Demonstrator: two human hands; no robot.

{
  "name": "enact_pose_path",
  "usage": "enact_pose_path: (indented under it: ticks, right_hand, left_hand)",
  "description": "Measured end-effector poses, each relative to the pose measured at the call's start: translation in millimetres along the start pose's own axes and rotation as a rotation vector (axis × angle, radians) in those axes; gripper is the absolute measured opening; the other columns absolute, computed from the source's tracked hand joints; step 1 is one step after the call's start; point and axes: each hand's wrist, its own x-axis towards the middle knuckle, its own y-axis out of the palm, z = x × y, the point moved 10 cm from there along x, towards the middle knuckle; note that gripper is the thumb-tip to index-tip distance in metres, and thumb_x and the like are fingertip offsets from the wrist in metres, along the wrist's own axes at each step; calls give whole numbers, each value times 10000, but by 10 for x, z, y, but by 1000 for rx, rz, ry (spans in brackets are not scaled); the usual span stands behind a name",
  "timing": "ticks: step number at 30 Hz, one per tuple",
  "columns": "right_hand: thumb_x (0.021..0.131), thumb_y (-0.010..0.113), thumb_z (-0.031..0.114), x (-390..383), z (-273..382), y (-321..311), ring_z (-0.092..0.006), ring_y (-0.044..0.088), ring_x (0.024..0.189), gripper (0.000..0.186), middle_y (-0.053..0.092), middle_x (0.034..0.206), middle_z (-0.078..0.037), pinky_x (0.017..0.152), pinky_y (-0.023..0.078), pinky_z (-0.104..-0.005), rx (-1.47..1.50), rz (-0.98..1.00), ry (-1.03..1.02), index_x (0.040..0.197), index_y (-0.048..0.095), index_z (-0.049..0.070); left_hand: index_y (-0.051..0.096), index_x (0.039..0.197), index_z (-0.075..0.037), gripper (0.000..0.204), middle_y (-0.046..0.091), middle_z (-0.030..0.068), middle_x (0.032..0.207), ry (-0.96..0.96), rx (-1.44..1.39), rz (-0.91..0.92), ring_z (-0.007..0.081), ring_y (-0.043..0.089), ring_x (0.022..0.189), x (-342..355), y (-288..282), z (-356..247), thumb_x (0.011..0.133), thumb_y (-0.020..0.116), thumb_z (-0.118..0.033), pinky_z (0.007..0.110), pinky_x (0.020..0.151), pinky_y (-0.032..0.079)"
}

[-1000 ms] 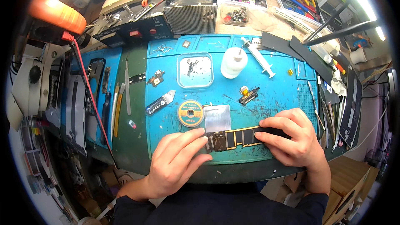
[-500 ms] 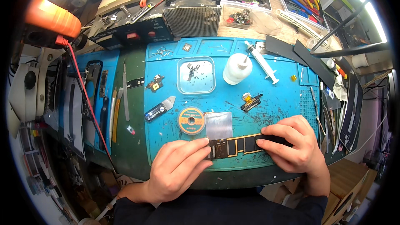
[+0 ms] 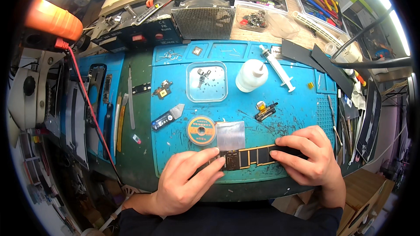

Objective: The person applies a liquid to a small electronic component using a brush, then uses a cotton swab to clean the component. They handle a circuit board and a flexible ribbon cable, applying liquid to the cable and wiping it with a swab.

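Observation:
A long, narrow, dark circuit board (image 3: 251,157) with gold-edged rectangular sections lies across the near part of the blue mat. At its left end, my left hand (image 3: 184,180) is closed, with fingertips pinching the board. My right hand (image 3: 309,157) grips the other end between thumb and fingers, covering much of it. Just beyond the board lies a flat silvery square sheet (image 3: 231,134). A round spool (image 3: 201,130) with an orange label is beside that sheet, near my left fingertips. Farther off, beyond my right hand, sits a small black part with a gold flex piece (image 3: 265,111).
On the blue mat (image 3: 288,111) stand a white squeeze bottle (image 3: 252,75), a syringe (image 3: 277,69) and a clear tray (image 3: 207,81) of tiny parts. A flat blade tool (image 3: 168,117) lies left of the spool. A red cable (image 3: 87,100) crosses the left side. Thin tools (image 3: 350,126) crowd the right edge.
Both hands stay on the circuit board, nearly in place. My left fingertips have shifted slightly on its left end. The whole view has moved a little.

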Motion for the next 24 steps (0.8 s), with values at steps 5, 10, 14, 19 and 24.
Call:
enact_pose_path:
  ticks: [5, 10, 14, 19, 24]
  right_hand:
    - [687, 837, 81, 0, -3, 5, -240, 706, 1019, 458, 785, 1238, -35, 824, 556, -402, -1, -1, 0, 1142, 864, 118]
    - [686, 834, 89, 0, -7, 11, -236, 706, 1020, 455, 788, 1237, -34, 824, 553, -401, 3, 2, 4, 1139, 865, 122]
    - [683, 831, 92, 3, -6, 9, -235, 707, 1019, 461, 788, 1238, -35, 825, 552, -401, 1, 7, 5, 1142, 864, 120]
    - [699, 842, 107, 42, 78, -37, -237, 708, 1011, 442, 785, 1220, -47, 828, 560, -399, -67, -33, 16, 1141, 860, 109]
    - [768, 768, 162, 161, 474, 93, -162, 658, 895, 450, 698, 1078, -11, 796, 559, -320, -129, 28, -170, 1200, 854, 73]
  left_hand:
    - [832, 1261, -30, 474, 771, 121, 1358, 10, 10, -2, 282, 729, 1051, -11, 4, 1, 805, 957, -70, 379, 882, 598]
    - [832, 1259, -26, 475, 775, 124, 1348, 9, 5, -2, 279, 731, 1045, -12, 10, 12, 805, 961, -79, 372, 868, 599]
    - [831, 1260, -22, 473, 776, 123, 1346, 8, 3, 3, 279, 735, 1040, -1, 2, 9, 808, 958, -77, 373, 864, 601]
    - [828, 1262, -15, 470, 775, 128, 1343, 13, -9, -3, 278, 739, 1037, 4, -2, 1, 813, 953, -74, 371, 852, 601]
    - [823, 1267, -12, 471, 774, 135, 1338, 15, -10, -4, 281, 744, 1032, 17, -2, 1, 818, 947, -78, 372, 844, 601]
